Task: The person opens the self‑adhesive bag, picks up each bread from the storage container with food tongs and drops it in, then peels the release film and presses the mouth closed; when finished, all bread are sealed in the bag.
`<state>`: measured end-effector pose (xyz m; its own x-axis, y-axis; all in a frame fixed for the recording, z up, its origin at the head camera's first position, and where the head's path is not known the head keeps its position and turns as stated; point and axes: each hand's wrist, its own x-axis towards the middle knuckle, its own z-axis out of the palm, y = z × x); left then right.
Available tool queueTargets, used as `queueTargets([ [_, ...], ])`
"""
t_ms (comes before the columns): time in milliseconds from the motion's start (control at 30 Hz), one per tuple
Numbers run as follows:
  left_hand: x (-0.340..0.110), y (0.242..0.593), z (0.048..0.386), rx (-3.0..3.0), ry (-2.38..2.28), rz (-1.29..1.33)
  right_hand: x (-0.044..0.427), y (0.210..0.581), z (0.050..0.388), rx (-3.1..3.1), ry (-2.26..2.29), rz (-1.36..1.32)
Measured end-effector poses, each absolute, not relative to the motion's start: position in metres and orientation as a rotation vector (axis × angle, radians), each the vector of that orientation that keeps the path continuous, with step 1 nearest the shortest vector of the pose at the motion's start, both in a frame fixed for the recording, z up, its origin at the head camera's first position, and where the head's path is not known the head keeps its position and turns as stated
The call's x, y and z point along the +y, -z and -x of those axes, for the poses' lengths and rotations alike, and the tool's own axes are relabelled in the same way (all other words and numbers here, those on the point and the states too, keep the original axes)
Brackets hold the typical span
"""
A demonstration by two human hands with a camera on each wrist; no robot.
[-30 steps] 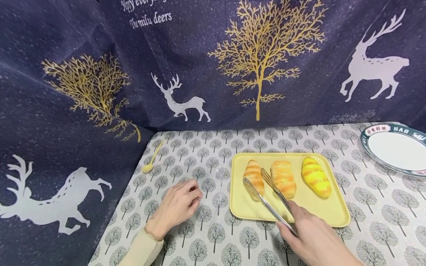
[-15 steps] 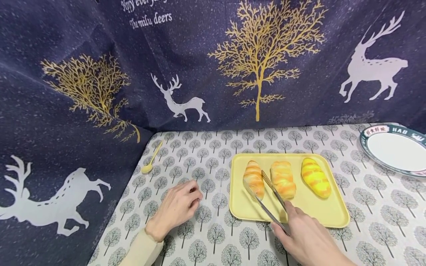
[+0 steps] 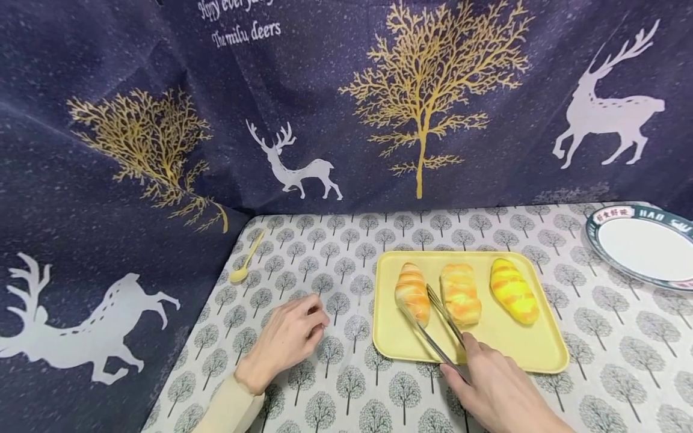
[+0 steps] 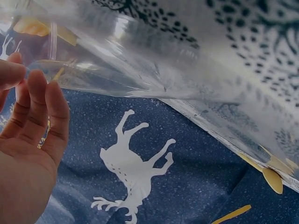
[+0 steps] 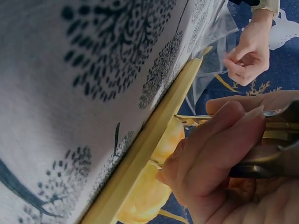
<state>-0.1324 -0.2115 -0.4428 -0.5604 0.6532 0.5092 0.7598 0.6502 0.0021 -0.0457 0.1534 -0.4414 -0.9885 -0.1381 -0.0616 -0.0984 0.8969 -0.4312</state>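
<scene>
My left hand (image 3: 287, 334) pinches a clear plastic bag (image 4: 117, 70) between thumb and fingers; the bag is hard to make out from the head but shows in both wrist views. My right hand (image 3: 498, 379) grips metal food tongs (image 3: 433, 344) by their arms, near the front edge of the yellow tray (image 3: 541, 349). The spread tips straddle the left bread roll (image 3: 412, 282), one over its left side and the other in the gap to its right. A layered orange bread (image 3: 460, 294) lies in the middle, and a yellow striped bread (image 3: 514, 291) on the right.
A green-rimmed white plate (image 3: 644, 246) stands at the far right of the table. At the left edge lies a yellow spoon (image 3: 239, 275). A dark blue deer-print cloth (image 3: 325, 90) hangs behind and to the left of the patterned tablecloth (image 3: 373, 391).
My right hand has moved slightly left with the tongs, and their tips now lie lower about the left bread roll. The left hand has stayed in place.
</scene>
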Motion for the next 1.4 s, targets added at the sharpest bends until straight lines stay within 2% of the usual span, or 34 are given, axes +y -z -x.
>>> queueTargets([
  [633, -0.211, 0.442, 0.132, -2.424, 0.29, 1.09, 0.163, 0.443, 0.043, 2.969, 0.723, 0.245],
  [1067, -0.209, 0.437, 0.132, -2.419, 0.306, 1.094, 0.174, 0.445, 0.035, 3.125, 0.876, 0.502],
  [1400, -0.21, 0.436, 0.132, -2.42, 0.263, 1.077, 0.192, 0.441, 0.035, 2.926, 0.852, 0.725],
])
